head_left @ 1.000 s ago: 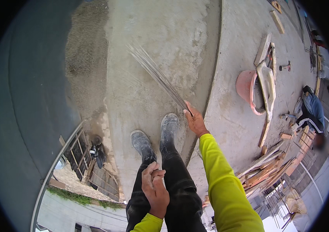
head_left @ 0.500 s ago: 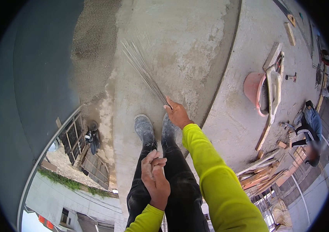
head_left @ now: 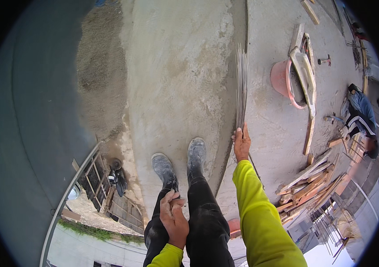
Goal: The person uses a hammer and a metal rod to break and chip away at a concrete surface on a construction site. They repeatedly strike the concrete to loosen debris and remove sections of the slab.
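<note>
A bundle of thin grey rods [head_left: 242, 84] stands out ahead of the person's right side, its lower end in the right hand [head_left: 242, 144] and its loose tips pointing away; whether the tips touch the concrete floor [head_left: 176, 89] behind them cannot be told. The right hand is closed around the rods, its thumb laid along them. The left hand [head_left: 174, 224] hangs in front of the legs with its fingers partly bent inward; I cannot tell whether they close on anything. Both forearms wear bright yellow-green sleeves [head_left: 260, 213]. Below are black trousers [head_left: 205, 213] and grey-smeared boots [head_left: 197, 153], which stand apart on the concrete, left of a long dark joint. Farther right, a pinkish-red bucket [head_left: 280, 79] holds grey material, with a pale, worn board [head_left: 306, 75] lying across its mouth. Beyond the bucket lies a hammer [head_left: 325, 60]. Nearer the lower right is a heap of wooden boards [head_left: 309, 187]; past it, near the right rim, a co-worker in blue [head_left: 362, 107] bends low.
</note>
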Demonstrator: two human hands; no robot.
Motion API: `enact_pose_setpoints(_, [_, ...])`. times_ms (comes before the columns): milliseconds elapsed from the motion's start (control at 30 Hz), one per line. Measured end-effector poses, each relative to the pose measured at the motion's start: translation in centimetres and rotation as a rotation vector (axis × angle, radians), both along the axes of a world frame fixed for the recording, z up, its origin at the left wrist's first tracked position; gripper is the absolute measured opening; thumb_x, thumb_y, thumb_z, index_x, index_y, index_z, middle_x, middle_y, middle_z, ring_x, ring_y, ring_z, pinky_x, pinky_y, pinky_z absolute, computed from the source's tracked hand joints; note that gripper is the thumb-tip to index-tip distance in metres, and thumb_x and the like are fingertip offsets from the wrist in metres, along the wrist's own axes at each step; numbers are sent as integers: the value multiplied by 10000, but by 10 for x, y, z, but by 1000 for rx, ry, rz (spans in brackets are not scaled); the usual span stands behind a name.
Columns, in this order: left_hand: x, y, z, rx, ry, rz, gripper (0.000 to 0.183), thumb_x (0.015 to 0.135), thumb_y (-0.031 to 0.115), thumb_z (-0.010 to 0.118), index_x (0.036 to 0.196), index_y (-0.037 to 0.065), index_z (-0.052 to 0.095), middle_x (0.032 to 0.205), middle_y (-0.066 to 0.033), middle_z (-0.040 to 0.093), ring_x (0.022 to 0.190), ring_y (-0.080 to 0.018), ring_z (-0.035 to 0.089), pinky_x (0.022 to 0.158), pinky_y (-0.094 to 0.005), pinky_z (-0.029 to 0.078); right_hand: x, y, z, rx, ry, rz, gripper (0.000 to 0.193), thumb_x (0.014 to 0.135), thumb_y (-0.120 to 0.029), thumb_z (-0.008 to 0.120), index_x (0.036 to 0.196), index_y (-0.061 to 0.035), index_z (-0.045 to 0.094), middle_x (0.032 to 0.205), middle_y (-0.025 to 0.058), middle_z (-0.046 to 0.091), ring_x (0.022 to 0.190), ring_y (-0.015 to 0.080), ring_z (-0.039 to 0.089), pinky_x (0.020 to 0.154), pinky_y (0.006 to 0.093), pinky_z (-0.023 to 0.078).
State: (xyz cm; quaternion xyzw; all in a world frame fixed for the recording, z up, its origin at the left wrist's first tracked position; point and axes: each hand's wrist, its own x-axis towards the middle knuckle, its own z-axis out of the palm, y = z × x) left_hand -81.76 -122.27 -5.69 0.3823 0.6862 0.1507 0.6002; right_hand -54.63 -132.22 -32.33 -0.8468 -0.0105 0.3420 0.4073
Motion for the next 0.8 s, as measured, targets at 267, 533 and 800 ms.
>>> enact_pose_setpoints(267, [-16, -18, 3, -81, 16, 4, 446, 967, 108, 331, 1348, -75, 473, 1190, -198, 611, 929, -233, 659, 856, -370, 554, -110, 25, -39, -75, -21, 1474, 467, 992, -172, 595, 1442, -95, 498, 1148, 214, 684, 1061, 277, 669, 924, 333, 513])
enact_pose_setpoints(533, [-19, -36, -3, -9, -12, -21, 428, 979, 125, 347, 1330, -72, 492, 1177, -188, 612, 920, -219, 654, 833, -358, 557, -108, 66, -37, 162, -97, 617, 412, 980, -267, 569, 1389, -213, 574, 1130, 215, 679, 1025, 387, 650, 911, 462, 513])
enact_pose_setpoints(800, [-41, -24, 66, 13, 110, -373, 350, 960, 53, 461, 1280, -73, 529, 1140, -177, 598, 920, -223, 641, 831, -324, 539, -164, -36, 199, 78, 204, 542, 474, 972, -309, 601, 1350, -31, 530, 1008, 290, 674, 942, 464, 652, 821, 473, 525])
